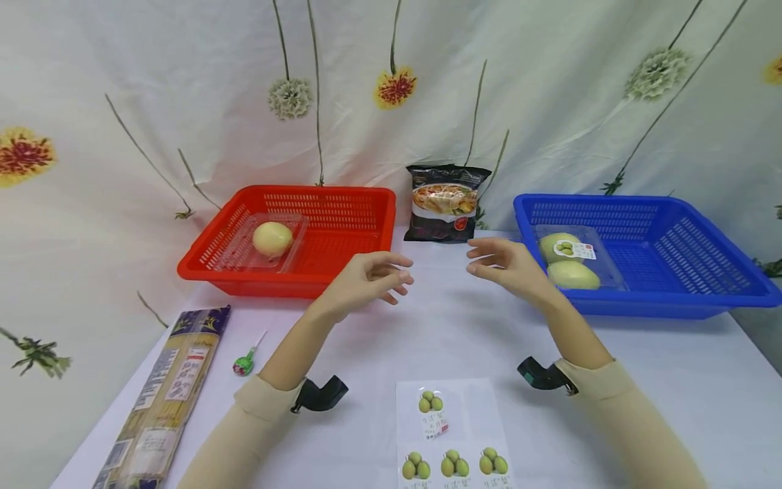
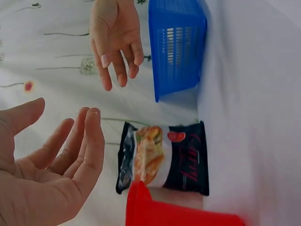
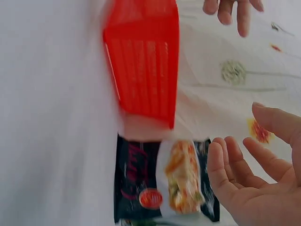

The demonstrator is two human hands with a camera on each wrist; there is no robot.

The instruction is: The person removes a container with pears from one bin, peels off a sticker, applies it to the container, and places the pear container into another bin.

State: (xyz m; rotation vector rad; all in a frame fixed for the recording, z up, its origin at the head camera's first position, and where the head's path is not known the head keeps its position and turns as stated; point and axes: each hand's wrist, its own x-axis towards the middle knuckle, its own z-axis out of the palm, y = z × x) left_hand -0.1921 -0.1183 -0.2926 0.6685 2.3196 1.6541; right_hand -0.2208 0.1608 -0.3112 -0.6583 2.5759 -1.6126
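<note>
Both hands hover above the table with nothing in them, palms turned toward each other and fingers loosely bent. My left hand (image 1: 366, 282) is just in front of the right front corner of the red basket (image 1: 287, 288). Across a gap, my right hand (image 1: 510, 268) is beside the left wall of the blue basket (image 1: 666, 305). A round pale-yellow fruit (image 1: 272, 239) sits in a clear plastic box (image 1: 235, 248) inside the red basket. In the blue basket, a clear box (image 1: 607, 265) holds two such fruits (image 1: 573, 276), one with a label. Between the baskets stands a black food packet (image 1: 444, 204).
A long pack of noodles (image 1: 168, 394) lies at the left table edge, with a green-wrapped lollipop (image 1: 243, 365) beside it. A sheet of fruit stickers (image 1: 452, 435) lies at the front middle. Behind the baskets hangs a flowered cloth (image 1: 366, 136).
</note>
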